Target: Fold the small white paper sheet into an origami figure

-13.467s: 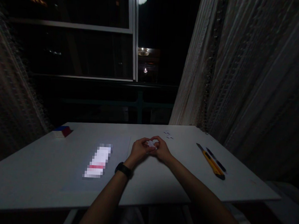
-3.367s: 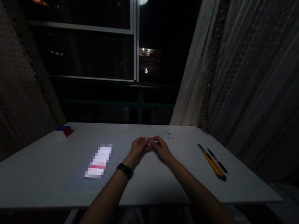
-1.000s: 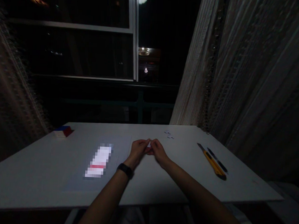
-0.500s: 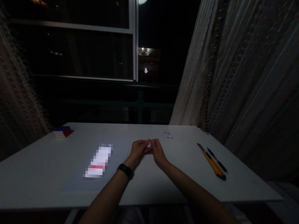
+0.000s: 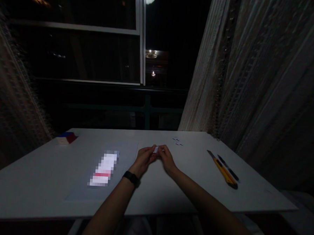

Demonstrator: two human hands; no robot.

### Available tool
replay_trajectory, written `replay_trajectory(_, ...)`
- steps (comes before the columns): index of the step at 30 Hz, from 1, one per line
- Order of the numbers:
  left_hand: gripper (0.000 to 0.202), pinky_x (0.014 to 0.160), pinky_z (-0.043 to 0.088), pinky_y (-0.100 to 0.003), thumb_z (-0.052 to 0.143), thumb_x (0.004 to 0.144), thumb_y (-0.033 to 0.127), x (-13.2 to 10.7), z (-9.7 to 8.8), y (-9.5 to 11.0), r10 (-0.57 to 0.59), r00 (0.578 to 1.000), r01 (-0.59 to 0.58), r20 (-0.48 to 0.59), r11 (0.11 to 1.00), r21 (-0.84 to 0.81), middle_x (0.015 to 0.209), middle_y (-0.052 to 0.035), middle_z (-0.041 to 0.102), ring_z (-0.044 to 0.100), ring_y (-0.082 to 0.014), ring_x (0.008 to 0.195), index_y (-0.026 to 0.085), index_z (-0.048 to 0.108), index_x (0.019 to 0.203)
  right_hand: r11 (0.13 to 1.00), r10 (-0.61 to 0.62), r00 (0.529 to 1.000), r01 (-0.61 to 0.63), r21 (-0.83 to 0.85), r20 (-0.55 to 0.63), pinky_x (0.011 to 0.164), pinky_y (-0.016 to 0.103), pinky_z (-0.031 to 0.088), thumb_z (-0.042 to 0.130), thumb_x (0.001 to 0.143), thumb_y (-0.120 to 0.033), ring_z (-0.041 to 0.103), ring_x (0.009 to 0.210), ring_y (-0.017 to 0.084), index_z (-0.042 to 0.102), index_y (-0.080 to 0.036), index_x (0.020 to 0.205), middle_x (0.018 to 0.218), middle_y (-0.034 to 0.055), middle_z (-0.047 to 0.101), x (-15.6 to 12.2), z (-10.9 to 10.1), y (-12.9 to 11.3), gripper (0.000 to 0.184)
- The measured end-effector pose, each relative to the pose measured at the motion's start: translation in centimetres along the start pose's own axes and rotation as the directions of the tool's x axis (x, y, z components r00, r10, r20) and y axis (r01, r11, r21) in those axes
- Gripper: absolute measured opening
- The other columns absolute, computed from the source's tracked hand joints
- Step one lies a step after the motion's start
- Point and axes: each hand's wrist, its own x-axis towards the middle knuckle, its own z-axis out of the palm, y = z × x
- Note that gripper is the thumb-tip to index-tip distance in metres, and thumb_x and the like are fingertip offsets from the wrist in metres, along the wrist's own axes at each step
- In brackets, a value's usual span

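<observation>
Over the middle of the white table [image 5: 163, 195], my left hand [image 5: 144, 157] and my right hand [image 5: 167, 159] meet with their fingers closed. Between the fingertips they hold a small white piece of paper [image 5: 156, 149]; most of it is covered by the fingers. A dark band is on my left wrist. Beyond my right hand lie several small white paper pieces [image 5: 177, 141] with dark marks. Left of my hands, a lit screen [image 5: 103, 168], blurred into blocks, rests on a large white sheet [image 5: 129, 151].
To the right lie a yellow utility knife [image 5: 224, 172], its blade out and pointing away, and a dark pen [image 5: 228, 168] beside it. A coloured cube [image 5: 66, 138] sits at the far left corner. Curtains [image 5: 254, 73] and a dark window [image 5: 78, 53] stand behind the table.
The fingers have shifted slightly on the small paper, and more of its white surface shows now, a little further left. The other things stay where they were.
</observation>
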Motion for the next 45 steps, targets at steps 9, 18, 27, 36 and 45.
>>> replay_trajectory(9,0.041,0.038,0.032,-0.015,0.077,0.052,0.044,0.1,0.1,0.0,-0.046,0.998,0.046,0.046,0.999,-0.001,0.048,0.001,0.051,0.043,-0.0036,0.041,0.009,0.059,0.064,0.968,-0.138,0.99,0.126,-0.217,-0.04,0.075,0.034,0.045,0.046,0.079,-0.052,0.05,0.08,0.019,0.052,-0.023,0.081,0.088,0.0034,0.05,0.4,-0.6,0.7,0.03)
replay_trajectory(18,0.044,0.038,0.029,-0.016,0.077,0.048,0.047,0.3,0.0,-0.1,-0.023,1.0,0.023,0.015,0.999,0.025,0.047,0.0029,0.048,0.041,-0.0035,0.04,0.01,0.056,0.062,0.905,-0.233,0.972,0.219,-0.365,0.006,0.083,0.035,0.043,0.039,0.086,-0.04,0.048,0.09,0.018,0.051,-0.023,0.087,0.095,0.0052,0.046,-0.1,-0.1,-0.1,0.021)
replay_trajectory(27,0.038,0.039,0.027,-0.016,0.076,0.052,0.041,0.4,-0.2,-0.1,-0.023,0.999,0.023,0.046,1.0,0.008,0.051,0.0038,0.047,0.042,-0.0039,0.041,0.012,0.054,0.063,0.865,-0.262,0.961,0.277,-0.418,0.094,0.087,0.036,0.041,0.037,0.087,-0.033,0.047,0.093,0.018,0.049,-0.023,0.089,0.098,0.0058,0.046,-0.4,-0.3,-0.6,0.016)
replay_trajectory(36,0.035,0.04,0.029,-0.017,0.076,0.051,0.039,0.1,0.2,0.2,-0.045,0.999,0.045,0.025,0.999,0.032,0.051,0.0023,0.049,0.043,-0.0051,0.043,0.012,0.057,0.062,0.854,-0.277,0.956,0.291,-0.431,0.096,0.083,0.036,0.043,0.039,0.086,-0.029,0.048,0.092,0.019,0.048,-0.023,0.086,0.096,0.0056,0.046,-0.3,-0.3,-0.7,0.011)
replay_trajectory(45,0.04,0.039,0.029,-0.016,0.078,0.048,0.042,0.0,0.2,0.2,-0.04,0.999,0.039,0.017,0.999,0.027,0.048,0.0034,0.047,0.042,-0.0038,0.04,0.011,0.057,0.062,0.847,-0.283,0.954,0.298,-0.441,0.1,0.083,0.036,0.043,0.039,0.085,-0.026,0.047,0.092,0.019,0.047,-0.023,0.083,0.096,0.0057,0.046,-0.2,-0.4,-0.6,0.008)
